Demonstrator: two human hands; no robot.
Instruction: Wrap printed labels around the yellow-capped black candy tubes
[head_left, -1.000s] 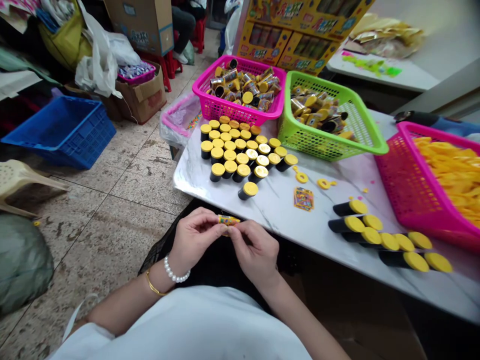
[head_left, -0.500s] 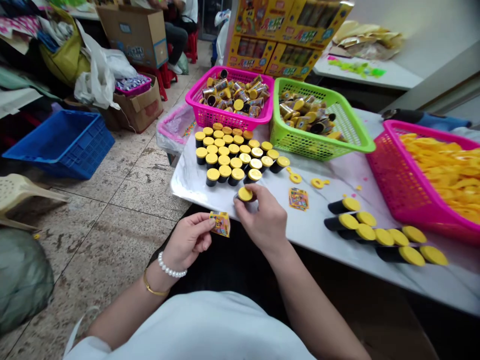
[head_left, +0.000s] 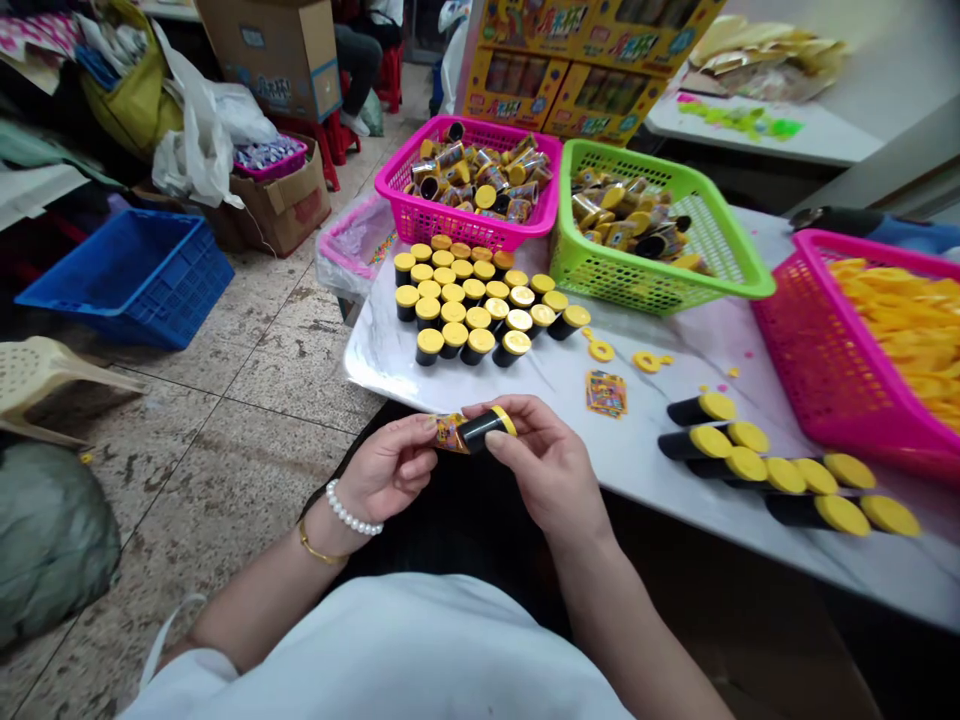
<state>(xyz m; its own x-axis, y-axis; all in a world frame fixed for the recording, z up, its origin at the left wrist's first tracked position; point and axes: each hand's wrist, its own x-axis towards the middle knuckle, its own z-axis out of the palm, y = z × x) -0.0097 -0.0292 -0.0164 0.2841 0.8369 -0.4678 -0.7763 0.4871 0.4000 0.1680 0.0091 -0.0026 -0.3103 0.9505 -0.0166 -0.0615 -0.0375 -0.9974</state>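
Beyond held tube [head_left: 481,429], upright tubes [head_left: 472,305] (capped), basket [head_left: 450,226]

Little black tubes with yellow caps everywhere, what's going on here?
A person's right hand holds one small black plastic tube with a yellow cap, while the left hand pinches a colourful printed label at the tube's other end. More capped tubes stand clustered and others lie on the white marble table. Wrapped tubes lie in the far pink basket and the green basket.

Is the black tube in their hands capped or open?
Capped: the black tube, in the right hand, has a yellow cap on its end; the left hand holds a printed label.
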